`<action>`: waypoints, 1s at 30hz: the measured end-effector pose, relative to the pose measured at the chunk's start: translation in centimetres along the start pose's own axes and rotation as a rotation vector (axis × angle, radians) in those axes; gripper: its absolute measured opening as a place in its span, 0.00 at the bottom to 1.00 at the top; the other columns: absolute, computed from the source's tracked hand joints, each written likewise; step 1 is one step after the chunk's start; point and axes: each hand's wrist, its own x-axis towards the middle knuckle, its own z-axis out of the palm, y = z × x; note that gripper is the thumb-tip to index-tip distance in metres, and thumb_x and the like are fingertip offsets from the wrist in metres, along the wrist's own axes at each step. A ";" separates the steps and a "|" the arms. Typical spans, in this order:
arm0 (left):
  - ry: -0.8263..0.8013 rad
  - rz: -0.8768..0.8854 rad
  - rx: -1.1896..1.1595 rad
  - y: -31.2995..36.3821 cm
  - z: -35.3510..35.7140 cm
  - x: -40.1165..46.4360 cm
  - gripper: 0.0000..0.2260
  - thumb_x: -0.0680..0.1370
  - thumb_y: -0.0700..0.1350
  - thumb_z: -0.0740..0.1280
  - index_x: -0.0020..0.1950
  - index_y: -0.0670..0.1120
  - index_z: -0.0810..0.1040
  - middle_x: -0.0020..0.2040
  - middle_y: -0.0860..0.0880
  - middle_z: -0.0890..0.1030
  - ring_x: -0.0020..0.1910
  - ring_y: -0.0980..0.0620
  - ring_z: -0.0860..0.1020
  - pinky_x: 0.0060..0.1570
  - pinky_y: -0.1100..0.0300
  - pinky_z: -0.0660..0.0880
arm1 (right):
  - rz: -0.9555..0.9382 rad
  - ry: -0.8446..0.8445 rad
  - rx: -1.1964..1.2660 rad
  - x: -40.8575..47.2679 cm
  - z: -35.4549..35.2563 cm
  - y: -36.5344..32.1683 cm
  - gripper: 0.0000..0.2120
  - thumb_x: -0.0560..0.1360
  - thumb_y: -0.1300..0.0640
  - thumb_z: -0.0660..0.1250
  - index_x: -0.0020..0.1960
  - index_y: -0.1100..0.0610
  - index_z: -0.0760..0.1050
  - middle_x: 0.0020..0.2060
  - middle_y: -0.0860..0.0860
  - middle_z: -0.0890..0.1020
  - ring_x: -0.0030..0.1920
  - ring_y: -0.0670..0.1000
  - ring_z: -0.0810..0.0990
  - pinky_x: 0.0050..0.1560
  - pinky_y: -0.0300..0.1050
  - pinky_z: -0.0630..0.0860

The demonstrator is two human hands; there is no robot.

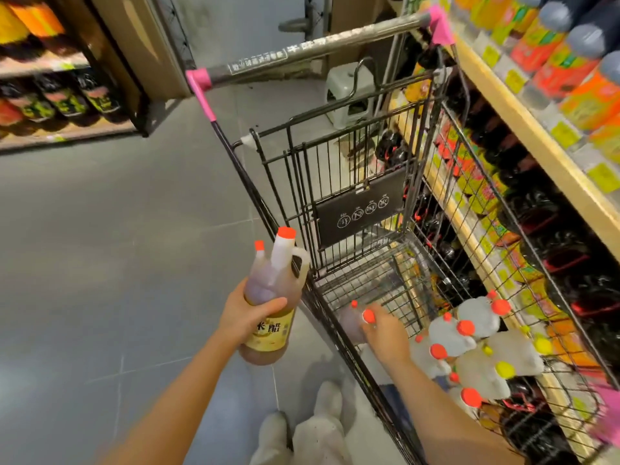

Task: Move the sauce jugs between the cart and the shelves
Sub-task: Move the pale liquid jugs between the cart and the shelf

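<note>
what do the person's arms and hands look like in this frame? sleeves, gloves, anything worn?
Both forearms are bare up to the frame edge; no sleeves show. The left hand and right hand are bare: no gloves. No watch, bracelet or ring can be seen. No markings show on either arm.

Store aisle. Floor [100, 246]: grey tiles, matte, thin pale grout lines, evenly lit with no hard shadows. Far left: a wooden rack [67, 132] with pale board edges, carrying rows of dark bottles [70, 102] with yellow and orange labels; blurred. Beside it, a tan panel or pillar [134, 38] rising out of frame. At the aisle's far end: a small grey plastic step stool [345, 92] standing on the floor, and cardboard-brown boxes [355, 15] behind it. A dark metal fitting [298, 25] sits near the top centre; detail unclear.
</note>
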 end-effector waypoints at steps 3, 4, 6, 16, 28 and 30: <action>-0.020 0.030 0.028 0.6 -0.2 -0.4 0.24 0.61 0.49 0.81 0.51 0.56 0.74 0.46 0.57 0.80 0.45 0.60 0.79 0.40 0.66 0.73 | -0.001 0.124 0.126 -1.7 -2.4 -1.0 0.06 0.76 0.56 0.65 0.51 0.56 0.74 0.34 0.51 0.79 0.36 0.54 0.78 0.32 0.43 0.64; -0.034 0.047 0.031 1.1 -0.3 -0.6 0.21 0.63 0.46 0.79 0.51 0.56 0.74 0.46 0.58 0.80 0.45 0.61 0.78 0.39 0.67 0.72 | -0.004 0.173 0.163 -2.5 -3.4 -1.4 0.07 0.76 0.55 0.65 0.52 0.56 0.74 0.33 0.50 0.77 0.34 0.53 0.76 0.32 0.42 0.63; -0.078 0.092 0.047 2.2 -0.4 -1.3 0.21 0.63 0.45 0.80 0.51 0.56 0.75 0.46 0.58 0.81 0.45 0.61 0.79 0.39 0.67 0.72 | -0.014 0.274 0.234 -4.2 -5.7 -2.3 0.10 0.75 0.52 0.66 0.53 0.57 0.75 0.33 0.51 0.78 0.34 0.51 0.75 0.32 0.42 0.63; -0.438 0.341 0.063 6.8 0.9 -6.4 0.20 0.59 0.47 0.75 0.49 0.56 0.76 0.38 0.65 0.83 0.37 0.65 0.81 0.31 0.74 0.73 | 0.023 0.778 0.839 -17.4 -15.2 -7.4 0.04 0.75 0.56 0.67 0.49 0.55 0.78 0.43 0.50 0.82 0.45 0.46 0.78 0.45 0.40 0.73; -0.938 0.413 0.281 4.0 11.0 -17.9 0.15 0.70 0.40 0.75 0.54 0.49 0.76 0.46 0.56 0.80 0.43 0.62 0.77 0.39 0.69 0.71 | 0.417 1.066 0.742 -37.6 -12.5 -2.2 0.04 0.76 0.55 0.66 0.50 0.52 0.76 0.40 0.46 0.79 0.43 0.46 0.75 0.44 0.42 0.69; -1.028 0.402 0.314 2.9 12.7 -20.8 0.14 0.71 0.40 0.74 0.54 0.51 0.76 0.46 0.55 0.80 0.41 0.64 0.78 0.39 0.69 0.72 | 0.460 1.134 0.717 -41.6 -12.3 -1.5 0.04 0.76 0.55 0.66 0.50 0.51 0.76 0.39 0.46 0.79 0.41 0.45 0.75 0.42 0.43 0.70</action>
